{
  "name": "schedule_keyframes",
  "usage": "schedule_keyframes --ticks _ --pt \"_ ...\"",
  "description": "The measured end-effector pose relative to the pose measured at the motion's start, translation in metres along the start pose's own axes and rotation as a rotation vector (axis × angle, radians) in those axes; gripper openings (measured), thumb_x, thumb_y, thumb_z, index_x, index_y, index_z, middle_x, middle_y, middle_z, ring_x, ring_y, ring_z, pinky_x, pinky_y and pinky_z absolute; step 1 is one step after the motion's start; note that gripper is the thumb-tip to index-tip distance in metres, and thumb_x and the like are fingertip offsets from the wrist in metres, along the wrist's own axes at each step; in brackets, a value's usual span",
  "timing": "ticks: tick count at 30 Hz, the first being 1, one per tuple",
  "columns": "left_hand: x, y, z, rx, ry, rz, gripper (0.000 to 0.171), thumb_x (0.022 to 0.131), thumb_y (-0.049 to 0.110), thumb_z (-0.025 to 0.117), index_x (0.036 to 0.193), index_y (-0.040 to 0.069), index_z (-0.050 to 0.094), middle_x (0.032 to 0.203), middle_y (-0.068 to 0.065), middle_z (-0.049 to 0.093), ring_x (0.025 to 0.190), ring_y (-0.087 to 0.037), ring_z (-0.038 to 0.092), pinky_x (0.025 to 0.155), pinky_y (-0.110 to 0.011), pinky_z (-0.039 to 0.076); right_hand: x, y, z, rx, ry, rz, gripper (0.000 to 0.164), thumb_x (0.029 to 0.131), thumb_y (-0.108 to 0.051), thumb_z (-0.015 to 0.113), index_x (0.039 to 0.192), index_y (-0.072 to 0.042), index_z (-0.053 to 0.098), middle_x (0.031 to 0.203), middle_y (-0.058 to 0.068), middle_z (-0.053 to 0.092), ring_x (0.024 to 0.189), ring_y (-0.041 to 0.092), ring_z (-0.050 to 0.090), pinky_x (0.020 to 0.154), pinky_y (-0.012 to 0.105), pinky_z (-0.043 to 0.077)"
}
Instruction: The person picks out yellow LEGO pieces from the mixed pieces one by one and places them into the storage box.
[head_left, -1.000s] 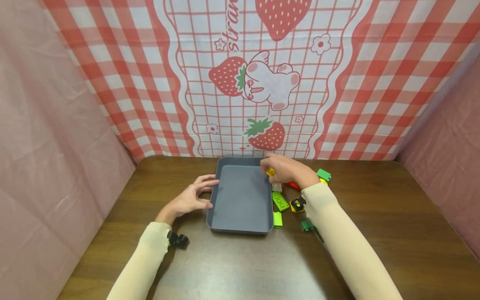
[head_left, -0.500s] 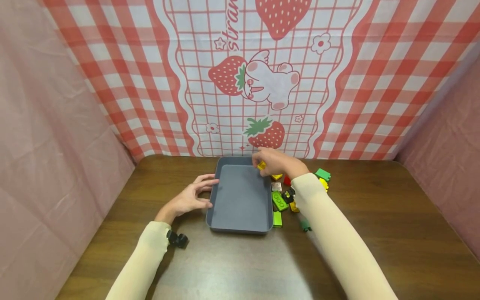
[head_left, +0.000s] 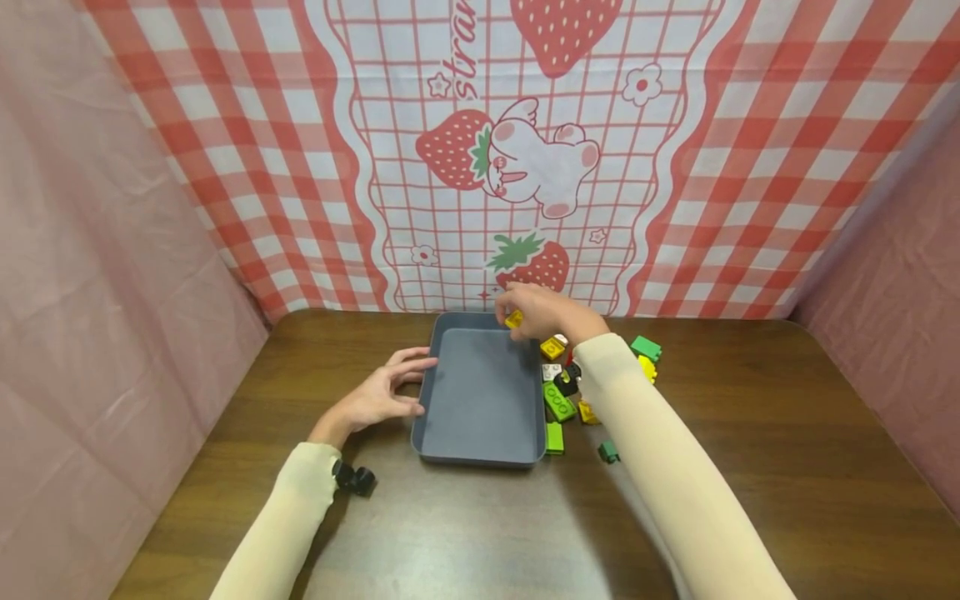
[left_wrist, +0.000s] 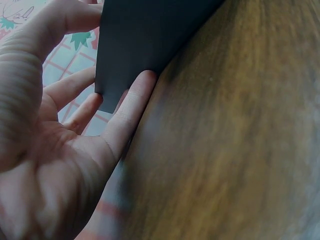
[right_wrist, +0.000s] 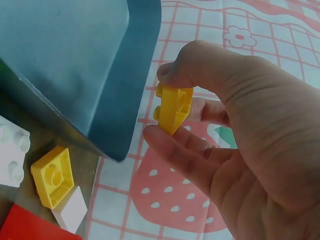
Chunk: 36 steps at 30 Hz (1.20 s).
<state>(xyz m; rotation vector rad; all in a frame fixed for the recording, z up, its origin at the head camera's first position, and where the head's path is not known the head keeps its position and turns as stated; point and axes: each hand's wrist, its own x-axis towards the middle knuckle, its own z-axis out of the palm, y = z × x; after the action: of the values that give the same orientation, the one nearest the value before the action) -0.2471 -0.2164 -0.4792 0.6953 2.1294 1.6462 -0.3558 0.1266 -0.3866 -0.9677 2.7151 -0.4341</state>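
My right hand [head_left: 546,312] is raised over the far right corner of a grey rectangular tray [head_left: 480,457]. Between thumb and fingers it pinches a small yellow toy building brick [right_wrist: 175,107]; in the right wrist view, its studs face the tray. At the tray's left side is my left hand [head_left: 375,398], thumb and fingers spread apart. Its fingertips [left_wrist: 146,80] touch the outside of the tray wall [left_wrist: 131,45]. No bricks show inside the tray.
Loose bricks lie along the tray's right side: a yellow one [right_wrist: 52,177], a white one [right_wrist: 11,155], a long light-green one [head_left: 558,402] and a red one [right_wrist: 30,227]. Farther right is a green brick [head_left: 647,348]. A strawberry-print cloth [head_left: 540,158] hangs behind the table.
My right hand has moved left and away from me with the yellow brick, uncovering another yellow brick beside the tray. The left hand and the tray look unchanged.
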Motion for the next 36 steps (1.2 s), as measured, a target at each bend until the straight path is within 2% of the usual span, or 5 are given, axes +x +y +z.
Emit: schedule_keyframes --ticks 5,11,16,28,36 --pt "0.0 0.0 0.0 -0.003 -0.001 0.002 0.08 0.097 -0.006 0.079 0.168 -0.007 0.044 0.185 -0.022 0.016 0.162 -0.059 0.033 0.105 -0.027 0.06 0.009 0.012 0.008 -0.019 0.032 -0.018 0.021 0.093 -0.012 0.084 0.109 -0.019 0.072 0.16 0.018 0.06 0.126 0.032 0.063 0.094 0.055 0.055" --pt "-0.001 0.001 0.0 -0.005 0.001 -0.002 0.081 0.096 -0.006 0.079 0.168 -0.008 0.043 0.185 -0.021 0.016 0.162 -0.059 0.032 0.104 -0.025 0.06 -0.007 -0.014 -0.001 0.013 -0.01 0.017 0.021 0.098 -0.005 0.078 0.118 -0.008 0.072 0.138 0.015 0.064 0.123 0.034 0.061 0.108 0.056 0.055" --pt "0.0 0.001 0.0 -0.005 0.003 -0.002 0.08 0.096 -0.006 0.078 0.168 -0.008 0.043 0.185 -0.021 0.016 0.162 -0.059 0.032 0.104 -0.025 0.06 -0.011 -0.017 0.006 -0.002 -0.008 0.027 0.02 0.102 -0.007 0.078 0.121 -0.005 0.072 0.141 0.015 0.063 0.13 0.035 0.063 0.113 0.056 0.055" --pt "-0.001 0.0 0.0 0.005 0.003 -0.002 0.08 0.096 -0.005 0.079 0.168 -0.007 0.044 0.185 -0.021 0.016 0.162 -0.059 0.032 0.106 -0.028 0.06 -0.007 -0.012 0.023 0.003 0.002 0.021 0.015 0.097 -0.006 0.083 0.108 -0.01 0.073 0.129 0.013 0.066 0.117 0.032 0.062 0.109 0.052 0.057" --pt "0.0 -0.001 0.001 0.007 0.005 -0.004 0.08 0.096 -0.006 0.079 0.169 -0.007 0.044 0.185 -0.021 0.016 0.162 -0.059 0.033 0.104 -0.027 0.06 -0.004 -0.014 0.026 -0.023 -0.052 0.015 0.017 0.098 -0.007 0.082 0.114 -0.008 0.074 0.13 0.015 0.066 0.117 0.032 0.061 0.107 0.052 0.055"
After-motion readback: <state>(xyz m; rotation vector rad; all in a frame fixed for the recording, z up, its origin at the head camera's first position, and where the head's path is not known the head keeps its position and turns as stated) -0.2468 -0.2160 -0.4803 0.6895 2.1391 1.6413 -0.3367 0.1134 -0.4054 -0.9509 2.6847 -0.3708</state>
